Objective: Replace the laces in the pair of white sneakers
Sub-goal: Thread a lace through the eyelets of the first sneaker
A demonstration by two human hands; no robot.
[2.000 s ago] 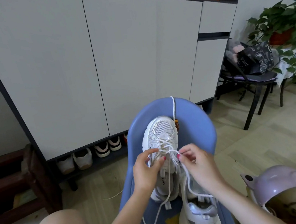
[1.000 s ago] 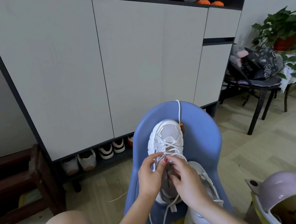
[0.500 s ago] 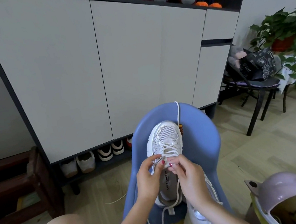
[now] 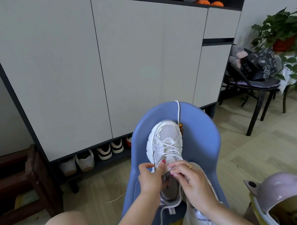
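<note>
left hand (image 4: 151, 181) and right hand (image 4: 192, 182) apparently pinching lace (image 4: 169, 148), white sneaker (image 4: 164, 138)

Two white sneakers (image 4: 166, 144) on the blue chair (image 4: 202, 139): one flat at the centre, a second (image 4: 199, 220) at its near edge. Two hands over the chair: left hand (image 4: 151, 180), right hand (image 4: 194, 181). One loose lace (image 4: 178, 112) over the chair's back. Behind the chair, one shoe cabinet (image 4: 99, 62), four shoes (image 4: 95, 157) plainly countable on its bottom shelf. Right of the chair, one lilac helmet (image 4: 287, 194), one black chair (image 4: 254, 89), one potted plant (image 4: 284, 32).
</note>
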